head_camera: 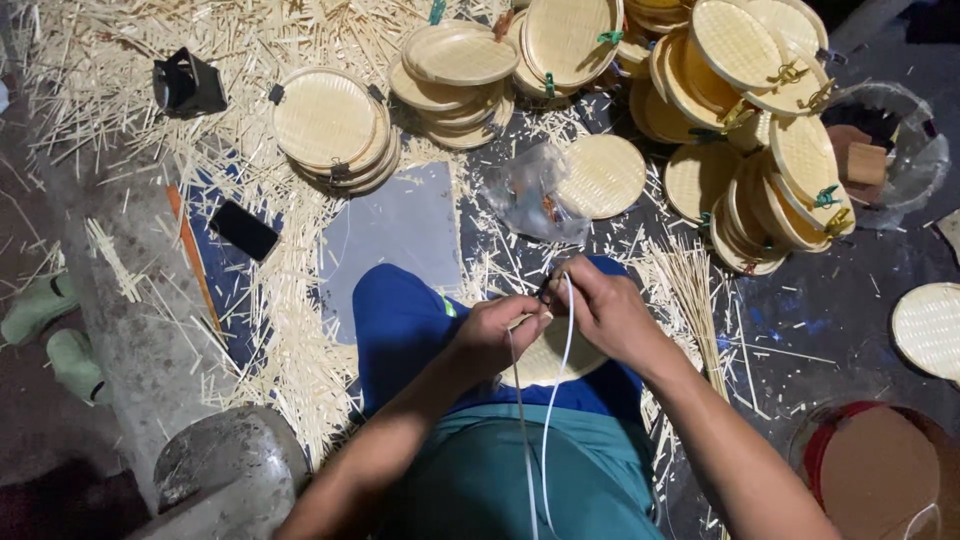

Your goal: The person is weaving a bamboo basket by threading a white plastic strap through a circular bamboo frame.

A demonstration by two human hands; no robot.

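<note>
Both pinched: left hand [497,333] and right hand [600,305] grip white strip [553,400] at tray [545,362] rim on lap; risk: strip slips or kinks if pinch loosens

The disc [548,355] on the lap is largely covered by both hands; only its lower arc shows. The left hand [497,335] and right hand [603,308] hide the point where the 2 white strips [553,400] meet the rim. A small dark item [545,287] at the fingertips is too small to identify. The strips run off the frame at 6 o'clock. At 3 o'clock, a woven disc [930,328] is cut by the edge. The bag [528,195] contents are blurred.
</note>
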